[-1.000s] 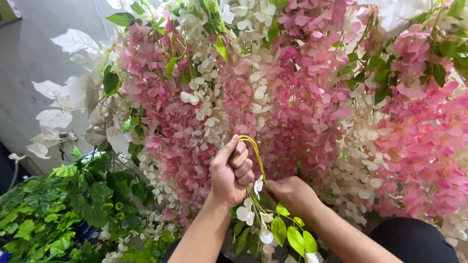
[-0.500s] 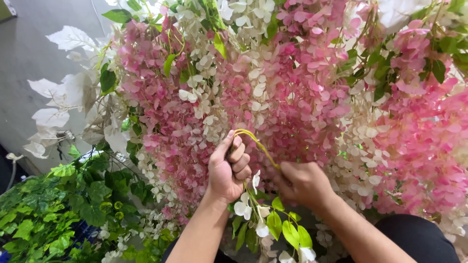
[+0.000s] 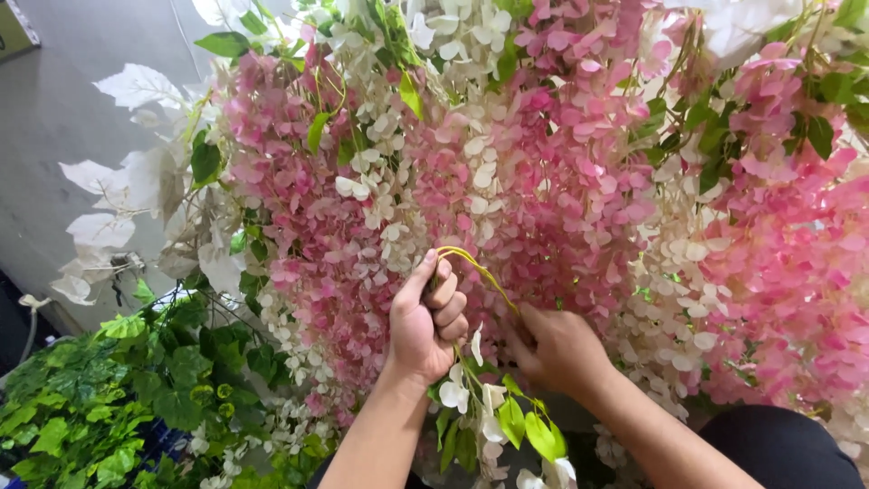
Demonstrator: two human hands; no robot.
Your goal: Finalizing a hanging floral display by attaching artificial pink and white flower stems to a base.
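The left hand (image 3: 425, 321) is curling into a closed fist around a thin yellow-green bent plastic stem (image 3: 475, 269), thumb pressed up along one side. The stem is arching out of the top of that fist and sloping down toward the right hand (image 3: 561, 349), which is lying just beside the fist with its fingers tucked in among the blossoms — whether those fingers are pinching the stem's far end or simply resting there cannot be told, since petals are covering the fingertips.

Below the fist, a short sprig of white fabric petals and bright green leaves (image 3: 493, 417) is hanging down between the two forearms.

Directly above and all around the grip, a dense mass of hanging pink and cream artificial flower clusters (image 3: 561, 172) is filling the view — the stem is sitting right against its lower edge. Up and away from the left hand's outer side, large white fabric leaves (image 3: 136, 91) are spreading out, and below them, near that forearm, a heap of green artificial ivy foliage (image 3: 100, 398) is lying.
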